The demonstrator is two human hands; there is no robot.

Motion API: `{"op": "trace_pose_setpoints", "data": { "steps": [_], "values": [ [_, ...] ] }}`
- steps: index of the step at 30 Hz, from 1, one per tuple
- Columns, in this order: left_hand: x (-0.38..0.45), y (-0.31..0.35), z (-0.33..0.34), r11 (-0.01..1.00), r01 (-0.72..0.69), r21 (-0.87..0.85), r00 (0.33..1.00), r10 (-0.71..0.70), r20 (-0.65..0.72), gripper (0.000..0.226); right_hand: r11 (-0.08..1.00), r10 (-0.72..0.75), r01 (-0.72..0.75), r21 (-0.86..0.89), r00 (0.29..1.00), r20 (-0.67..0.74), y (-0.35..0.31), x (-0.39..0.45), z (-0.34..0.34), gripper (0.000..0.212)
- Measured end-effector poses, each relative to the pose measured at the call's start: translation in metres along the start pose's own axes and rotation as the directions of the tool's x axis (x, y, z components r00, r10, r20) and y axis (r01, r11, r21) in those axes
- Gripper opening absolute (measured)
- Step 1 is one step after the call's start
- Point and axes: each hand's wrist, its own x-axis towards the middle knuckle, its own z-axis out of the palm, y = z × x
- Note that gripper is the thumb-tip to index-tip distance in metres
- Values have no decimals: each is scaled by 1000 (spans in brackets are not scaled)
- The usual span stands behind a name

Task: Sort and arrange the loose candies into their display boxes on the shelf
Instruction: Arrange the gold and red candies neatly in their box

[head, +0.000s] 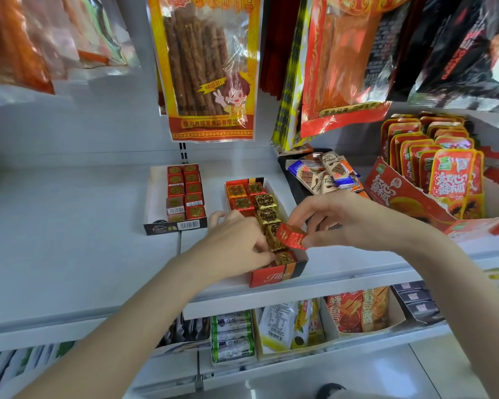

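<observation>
Mostly white shop shelf [69,226], hanging snack bags [208,67], display boxes [274,276]

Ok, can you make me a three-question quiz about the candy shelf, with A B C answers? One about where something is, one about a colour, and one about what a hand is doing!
1. Where is the red Fileo display box?
A. At the shelf's front edge
B. Hanging from a hook
C. On the floor

2. What colour is the candy cube that the right hand has?
A. Blue
B. Red
C. Green

3. What is the right hand doing?
A. Lying flat on the shelf
B. Pinching a candy cube above the box
C. Pulling down a hanging packet

Answers:
1 A: the box sits on the white shelf by its front lip.
2 B: its foil is red with gold marks.
3 B: fingers hold the cube over the gold cubes, while the left hand reaches into the box.
</observation>
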Motion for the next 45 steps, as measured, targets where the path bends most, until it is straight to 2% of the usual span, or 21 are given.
{"op": "trace_pose_setpoints", "data": {
  "steps": [6,9,12,15,18,21,25,30,33,35,38,42,45],
  "values": [
    [-5,-9,-8,997,-74,-16,993,75,87,25,932,-69,81,-353,997,45,-3,6,17,14],
    [-4,-12,-4,992,-126,-10,989,126,76,23,934,-57,81,-348,995,79,-3,5,15,4],
    [-2,-17,-8,979,-184,-84,983,183,-14,22,940,-37,54,-338,998,56,-6,6,13,11],
    [0,-25,-18,979,-141,-147,976,113,-186,21,945,-70,46,-324,996,-62,-10,19,12,14],
    [6,-36,-22,995,-43,-87,940,10,-341,23,952,-77,-3,-307,966,-248,-9,42,13,16],
    [13,-44,-21,997,36,-72,945,-57,-322,34,953,-54,-61,-297,929,-366,-9,67,19,24],
    [19,-45,-20,994,80,-76,957,-98,-275,44,918,-51,-107,-382,923,-381,-10,98,32,29],
    [21,-45,-17,993,119,8,969,-115,-217,50,813,59,-249,-527,935,-350,-16,112,39,40],
    [23,-44,-18,989,148,25,967,-139,-212,52,781,43,-279,-559,917,-397,-18,115,45,44],
    [24,-41,-16,985,169,28,962,-159,-224,52,800,17,-260,-540,910,-414,-13,117,47,45],
    [26,-40,-14,980,197,22,948,-185,-260,50,892,-22,-163,-422,915,-402,-3,118,43,41],
    [28,-41,-14,982,186,-12,943,-182,-278,49,968,-54,-86,-238,848,-527,4,111,34,38],
    [27,-41,-14,986,164,-10,941,-159,-298,45,980,-59,-56,-191,836,-546,5,99,33,41]
  ]
}}
